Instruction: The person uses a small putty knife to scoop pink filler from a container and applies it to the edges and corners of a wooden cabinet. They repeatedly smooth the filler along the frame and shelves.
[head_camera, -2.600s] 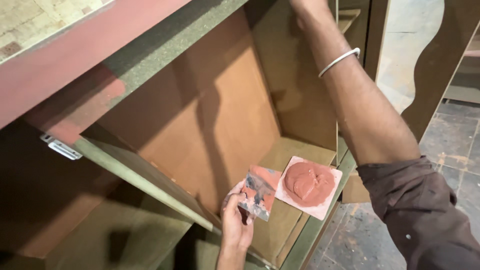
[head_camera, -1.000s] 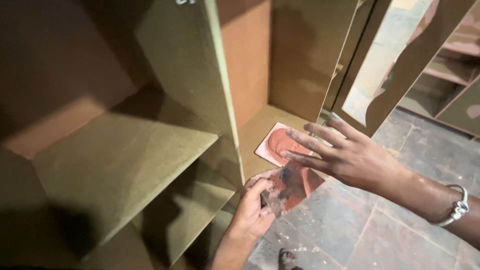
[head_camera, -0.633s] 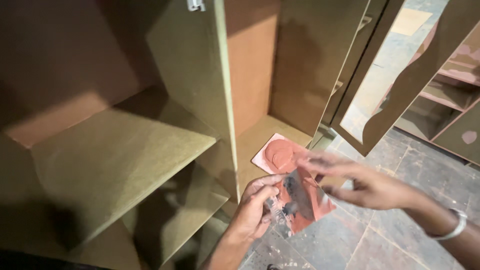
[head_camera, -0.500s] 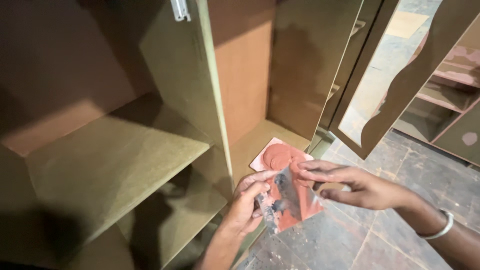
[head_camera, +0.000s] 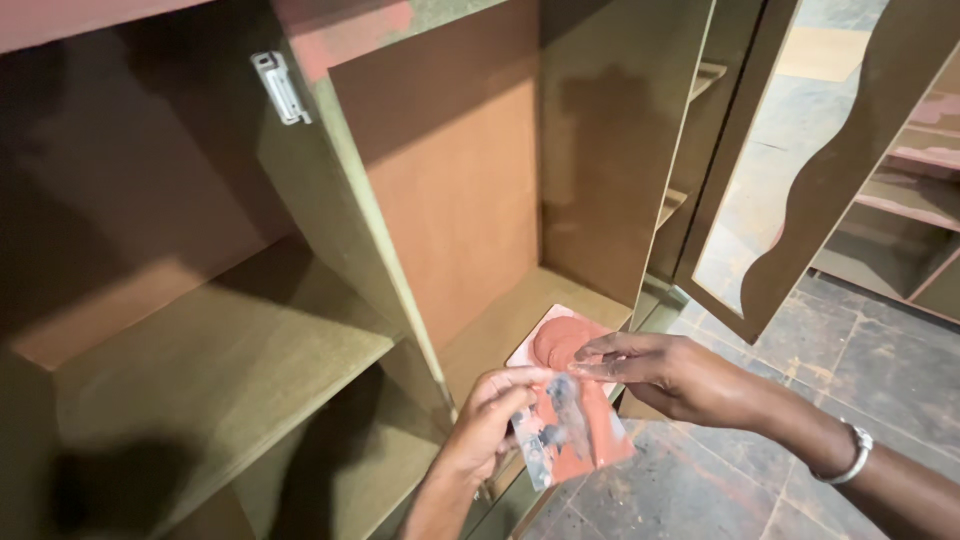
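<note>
Both hands pinch one smeared flat scraper blade (head_camera: 570, 440): left hand (head_camera: 490, 425) closed on its lower-left edge, right hand (head_camera: 665, 375) closed fingertip-to-thumb on its upper end. Wooden cabinet (head_camera: 450, 200) stands open behind, a metal hinge plate (head_camera: 280, 88) on its divider. Blade lies between the hands, long axis running from upper right down to lower left, above the square tile bearing red putty (head_camera: 555, 340) on the cabinet floor. Half a second ago, the right fingers lay spread; now they pinch.

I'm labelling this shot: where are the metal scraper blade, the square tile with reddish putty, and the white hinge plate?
scraper blade (head_camera: 566, 435), head view, smeared flat face.
putty tile (head_camera: 556, 340), head view, reddish mound.
hinge plate (head_camera: 280, 88), head view, middle of bracket.
</note>
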